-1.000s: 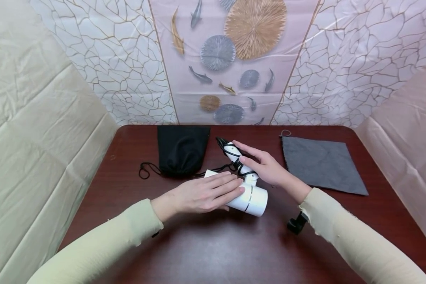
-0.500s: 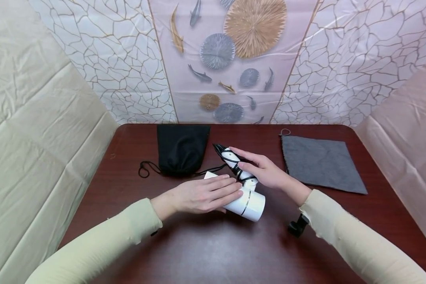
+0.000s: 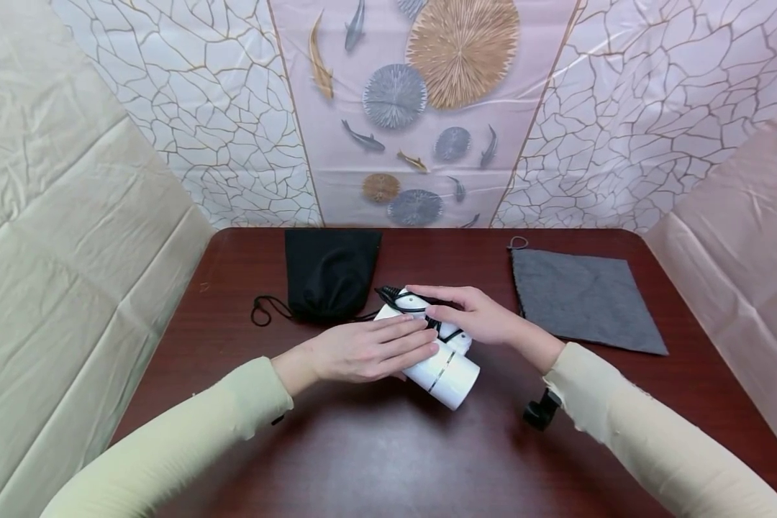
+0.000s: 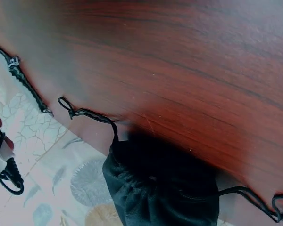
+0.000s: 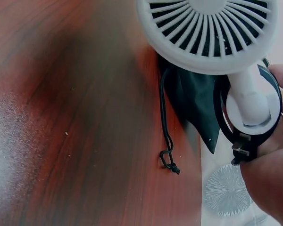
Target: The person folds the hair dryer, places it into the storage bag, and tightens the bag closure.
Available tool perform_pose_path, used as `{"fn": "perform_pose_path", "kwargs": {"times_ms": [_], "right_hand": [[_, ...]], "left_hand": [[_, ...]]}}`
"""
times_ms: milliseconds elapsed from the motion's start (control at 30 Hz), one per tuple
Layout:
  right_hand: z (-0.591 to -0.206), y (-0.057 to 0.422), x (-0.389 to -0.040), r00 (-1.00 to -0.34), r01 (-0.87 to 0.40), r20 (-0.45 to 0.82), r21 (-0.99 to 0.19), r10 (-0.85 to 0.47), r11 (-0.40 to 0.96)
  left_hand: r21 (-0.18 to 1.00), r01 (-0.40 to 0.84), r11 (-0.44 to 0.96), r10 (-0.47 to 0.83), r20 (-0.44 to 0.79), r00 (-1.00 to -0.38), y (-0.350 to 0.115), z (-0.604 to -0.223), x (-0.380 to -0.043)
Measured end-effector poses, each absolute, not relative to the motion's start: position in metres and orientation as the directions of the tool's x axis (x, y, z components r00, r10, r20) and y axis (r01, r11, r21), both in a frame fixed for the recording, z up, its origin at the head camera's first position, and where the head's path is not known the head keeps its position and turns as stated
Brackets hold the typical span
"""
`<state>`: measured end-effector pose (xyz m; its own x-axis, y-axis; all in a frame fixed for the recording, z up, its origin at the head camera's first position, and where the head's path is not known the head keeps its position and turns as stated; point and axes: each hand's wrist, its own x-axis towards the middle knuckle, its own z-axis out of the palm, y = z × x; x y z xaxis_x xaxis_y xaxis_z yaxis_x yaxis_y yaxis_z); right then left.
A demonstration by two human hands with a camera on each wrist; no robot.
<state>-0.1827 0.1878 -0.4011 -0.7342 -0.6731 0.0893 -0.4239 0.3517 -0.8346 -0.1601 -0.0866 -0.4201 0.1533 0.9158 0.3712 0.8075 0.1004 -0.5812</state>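
Table (image 3: 388, 460), far left: black bag (image 3: 333, 270); left wrist view shows its right cord's (image 4: 92, 115) looped end, hidden by the hands in head view. Left hand (image 3: 369, 351): fingers laid over, thumb beneath, gripping dryer (image 3: 442, 375) by its barrel. Dryer: mid-table, long axis far-left to near-right; grille (image 5: 207, 35), seen only in right wrist view, faces near-right. Right hand (image 3: 479, 314): part closed, grips cord-wrapped handle (image 3: 411, 301). Gray bag (image 3: 585, 295): farther right.
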Motion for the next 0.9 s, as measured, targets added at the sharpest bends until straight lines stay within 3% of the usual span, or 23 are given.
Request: {"fn": "perform_pose_path", "kwargs": {"times_ms": [333,600,900], "right_hand": [[-0.403,0.192,-0.188,-0.791,-0.378,0.043,-0.819,-0.610,0.433],[-0.409,0.227,-0.187,-0.857,-0.320,-0.012,-0.771,-0.514,0.551],[-0.418,0.254,-0.183,-0.887,-0.293,-0.052,-0.705,-0.459,0.646]], "left_hand": [[-0.554,0.822,0.129,0.935,0.344,0.086,-0.087,-0.426,-0.161],[-0.485,0.855,0.183,0.939,0.343,-0.006,-0.088,-0.440,-0.158],[-0.399,0.885,0.239,0.922,0.379,-0.078,-0.083,-0.453,-0.158]]}}
